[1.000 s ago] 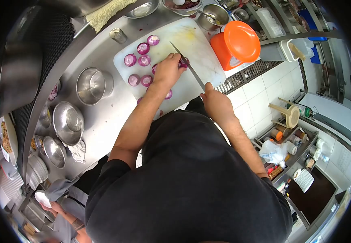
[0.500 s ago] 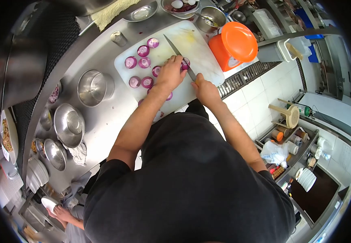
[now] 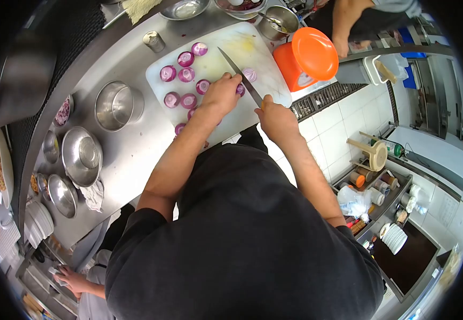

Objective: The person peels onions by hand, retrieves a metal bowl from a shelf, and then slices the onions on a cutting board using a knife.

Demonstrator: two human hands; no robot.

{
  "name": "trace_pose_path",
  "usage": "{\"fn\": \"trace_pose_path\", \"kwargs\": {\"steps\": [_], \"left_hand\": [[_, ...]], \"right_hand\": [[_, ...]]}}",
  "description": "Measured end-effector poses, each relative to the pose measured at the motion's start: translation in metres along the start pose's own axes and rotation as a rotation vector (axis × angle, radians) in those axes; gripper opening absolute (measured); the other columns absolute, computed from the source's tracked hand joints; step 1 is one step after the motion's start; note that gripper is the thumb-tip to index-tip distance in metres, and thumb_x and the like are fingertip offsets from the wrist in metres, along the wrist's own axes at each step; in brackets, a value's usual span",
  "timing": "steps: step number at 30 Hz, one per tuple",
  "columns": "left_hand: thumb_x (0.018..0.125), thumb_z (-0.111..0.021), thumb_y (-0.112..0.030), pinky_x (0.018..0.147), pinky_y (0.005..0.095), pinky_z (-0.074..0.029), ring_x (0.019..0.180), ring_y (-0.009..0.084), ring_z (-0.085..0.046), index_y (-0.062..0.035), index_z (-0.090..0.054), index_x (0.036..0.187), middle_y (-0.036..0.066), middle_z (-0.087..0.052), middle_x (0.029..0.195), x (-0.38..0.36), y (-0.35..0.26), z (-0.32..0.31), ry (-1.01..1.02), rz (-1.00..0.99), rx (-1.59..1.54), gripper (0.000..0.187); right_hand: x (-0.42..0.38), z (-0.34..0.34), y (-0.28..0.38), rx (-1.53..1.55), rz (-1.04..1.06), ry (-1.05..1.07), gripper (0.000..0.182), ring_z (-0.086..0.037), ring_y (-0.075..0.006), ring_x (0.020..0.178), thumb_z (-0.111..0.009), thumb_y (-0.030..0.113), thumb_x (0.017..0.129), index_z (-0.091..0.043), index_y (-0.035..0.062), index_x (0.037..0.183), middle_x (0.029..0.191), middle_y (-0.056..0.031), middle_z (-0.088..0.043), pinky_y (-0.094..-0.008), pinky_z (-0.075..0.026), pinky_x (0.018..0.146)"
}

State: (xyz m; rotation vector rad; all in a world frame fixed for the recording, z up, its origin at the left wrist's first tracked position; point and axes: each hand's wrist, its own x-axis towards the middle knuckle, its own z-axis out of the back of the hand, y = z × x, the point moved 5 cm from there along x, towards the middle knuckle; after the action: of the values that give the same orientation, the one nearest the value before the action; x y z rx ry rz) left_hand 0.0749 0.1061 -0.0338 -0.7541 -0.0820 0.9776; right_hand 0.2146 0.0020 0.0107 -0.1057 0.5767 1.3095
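My right hand (image 3: 276, 120) is closed around the handle of a kitchen knife (image 3: 236, 69), whose long blade slants across the cutting board (image 3: 226, 40). Just left of the blade, my left hand (image 3: 223, 95) has its fingers closed on a red onion (image 3: 241, 90), mostly hidden by them. A pale cut onion piece (image 3: 249, 74) lies on the far side of the blade. Several trimmed red onions (image 3: 186, 74) are spread over the board's left part, some partly covered by my left forearm.
An orange scale (image 3: 295, 64) stands right of the board. Steel bowls (image 3: 82, 160) and a steel pot (image 3: 115, 106) sit to the left. One person's arm (image 3: 343, 26) shows at the upper right; another person's hand (image 3: 71, 280) holds a cloth at the lower left.
A cut onion piece now lies right of the blade. My left hand and the onion sit slightly lower. A person's arm has appeared at the upper right.
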Motion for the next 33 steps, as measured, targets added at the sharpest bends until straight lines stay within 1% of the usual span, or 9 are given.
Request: {"fn": "trace_pose_path", "kwargs": {"steps": [2, 6, 9, 13, 16, 22, 26, 29, 33], "left_hand": [[0.090, -0.077, -0.011, 0.098, 0.0502, -0.055, 0.118, 0.0412, -0.066, -0.0079, -0.063, 0.129, 0.017, -0.065, 0.124, 0.002, 0.001, 0.002, -0.010, -0.021, -0.002, 0.042], [0.089, -0.078, -0.011, 0.099, 0.0491, -0.055, 0.118, 0.0390, -0.066, -0.0081, -0.065, 0.127, 0.016, -0.067, 0.122, -0.001, 0.004, 0.000, -0.035, -0.049, -0.045, 0.040], [0.089, -0.078, -0.011, 0.098, 0.0489, -0.055, 0.118, 0.0380, -0.066, -0.0087, -0.065, 0.127, 0.016, -0.067, 0.122, -0.002, 0.010, -0.003, -0.043, -0.061, -0.041, 0.041], [0.089, -0.079, -0.011, 0.097, 0.0487, -0.055, 0.116, 0.0379, -0.067, -0.0082, -0.065, 0.125, 0.015, -0.068, 0.121, -0.001, 0.006, -0.001, -0.070, -0.039, -0.035, 0.039], [0.089, -0.079, -0.012, 0.095, 0.0490, -0.055, 0.114, 0.0382, -0.067, -0.0077, -0.065, 0.122, 0.015, -0.068, 0.120, -0.004, 0.007, -0.001, -0.098, -0.060, -0.038, 0.037], [0.089, -0.080, -0.012, 0.093, 0.0493, -0.056, 0.112, 0.0383, -0.068, -0.0076, -0.065, 0.122, 0.015, -0.067, 0.118, -0.002, 0.007, 0.002, -0.095, -0.078, -0.037, 0.036], [0.089, -0.079, -0.011, 0.092, 0.0490, -0.056, 0.110, 0.0381, -0.068, -0.0073, -0.064, 0.121, 0.014, -0.067, 0.118, -0.003, 0.010, -0.004, -0.131, -0.099, -0.042, 0.035], [0.090, -0.077, -0.010, 0.094, 0.0498, -0.056, 0.114, 0.0386, -0.067, -0.0076, -0.062, 0.120, 0.016, -0.066, 0.119, -0.006, 0.006, 0.000, -0.103, -0.090, -0.048, 0.034], [0.089, -0.079, -0.011, 0.090, 0.0492, -0.056, 0.108, 0.0383, -0.069, -0.0079, -0.064, 0.119, 0.014, -0.067, 0.115, -0.006, 0.007, 0.001, -0.123, -0.066, -0.053, 0.034]], "right_hand": [[-0.002, -0.001, -0.001, -0.001, 0.007, -0.002, 0.035, -0.074, -0.0463, 0.083, -0.061, 0.034, 0.107, -0.049, 0.0004, 0.110, 0.085, -0.0271, -0.074, -0.0567, -0.058, 0.073], [0.021, -0.033, 0.001, 0.070, -0.050, -0.018, 0.034, -0.074, -0.0482, 0.090, -0.060, 0.031, 0.107, -0.050, -0.0009, 0.114, 0.092, -0.0275, -0.075, -0.0551, -0.059, 0.079], [0.026, -0.010, 0.003, 0.062, 0.018, 0.001, 0.035, -0.074, -0.0476, 0.090, -0.060, 0.031, 0.107, -0.050, -0.0011, 0.114, 0.093, -0.0277, -0.075, -0.0558, -0.059, 0.079], [0.009, -0.001, 0.006, 0.004, -0.012, 0.033, 0.035, -0.074, -0.0474, 0.091, -0.060, 0.031, 0.107, -0.050, -0.0009, 0.115, 0.095, -0.0278, -0.075, -0.0565, -0.058, 0.081], [0.022, -0.034, 0.005, 0.055, -0.054, 0.003, 0.036, -0.074, -0.0480, 0.093, -0.060, 0.032, 0.107, -0.049, -0.0009, 0.117, 0.096, -0.0284, -0.075, -0.0570, -0.058, 0.081], [0.012, 0.002, 0.012, 0.045, 0.017, 0.032, 0.036, -0.074, -0.0478, 0.094, -0.060, 0.030, 0.107, -0.049, -0.0022, 0.117, 0.096, -0.0294, -0.074, -0.0563, -0.058, 0.082], [0.020, -0.039, 0.007, 0.076, -0.060, -0.024, 0.035, -0.074, -0.0482, 0.094, -0.059, 0.031, 0.107, -0.050, -0.0014, 0.116, 0.096, -0.0281, -0.075, -0.0557, -0.058, 0.082], [0.030, -0.035, 0.004, 0.072, -0.002, -0.039, 0.035, -0.073, -0.0484, 0.094, -0.059, 0.031, 0.107, -0.050, -0.0012, 0.117, 0.096, -0.0278, -0.075, -0.0555, -0.058, 0.082], [0.010, 0.007, 0.018, 0.054, 0.003, 0.054, 0.036, -0.074, -0.0472, 0.095, -0.059, 0.031, 0.107, -0.050, -0.0024, 0.118, 0.097, -0.0285, -0.075, -0.0552, -0.058, 0.084]]}}
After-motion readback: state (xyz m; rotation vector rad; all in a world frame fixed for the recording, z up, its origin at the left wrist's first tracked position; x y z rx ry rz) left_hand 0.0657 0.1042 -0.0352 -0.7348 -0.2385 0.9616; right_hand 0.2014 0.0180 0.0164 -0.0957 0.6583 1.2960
